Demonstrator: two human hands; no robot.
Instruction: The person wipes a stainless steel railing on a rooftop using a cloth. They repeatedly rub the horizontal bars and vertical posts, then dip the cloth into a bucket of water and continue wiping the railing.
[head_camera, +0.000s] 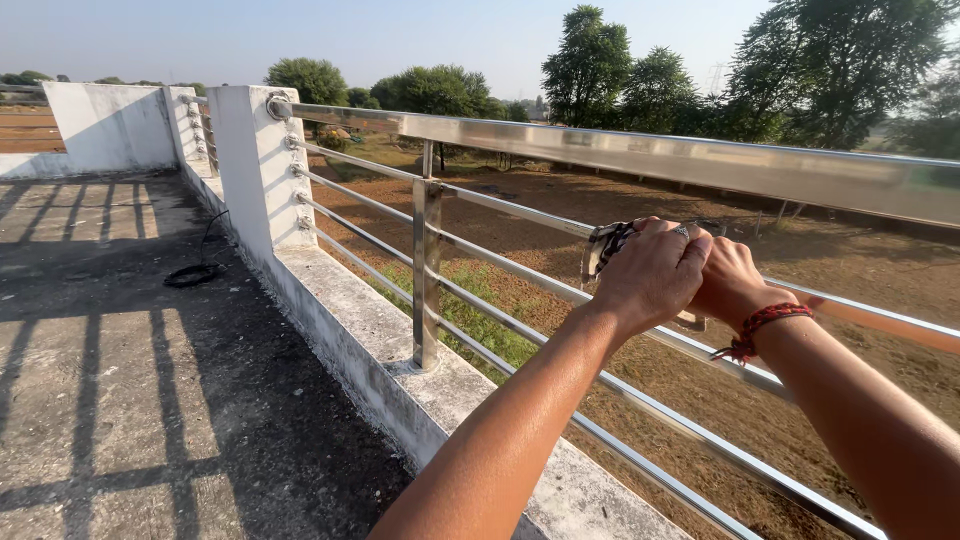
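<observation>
- Gripping a strip of patterned cloth (606, 243), the left hand (655, 272) has its fingers curled shut around the fabric, a ring showing on one finger.
- Just behind those fingers, the right hand (728, 280) presses against the left; its fingers are hidden by the left hand, so I cannot tell whether they are closed on anything, though they probably share the same cloth.
- A red thread bracelet (760, 326) circles the right wrist, below and behind the fingers.
- The cloth sits at the fingertips, touching or wrapped over one thin steel bar (500, 203) of the railing; a short loose end sticks out on the far side of the left fingers, towards the steel post (427, 270).
- Handling, as a judgement: the cloth looks light, soft and limp, with nothing fragile about it. It will fold and slip on polished steel, so the better hold is close to the bar, pinched between thumb and fingers, keeping it taut.
- Count: two hands, one piece of cloth, one bracelet.
- The railing has one broad top rail (640, 152) above the fingers and, as far as I can count, four thin bars beneath it.
- One steel post stands beyond the fingers, with a white masonry pillar (255, 170) further along.
- Below the fingers runs a concrete ledge (380, 340); a black coiled cable (192, 274) lies on the terrace floor well apart.
</observation>
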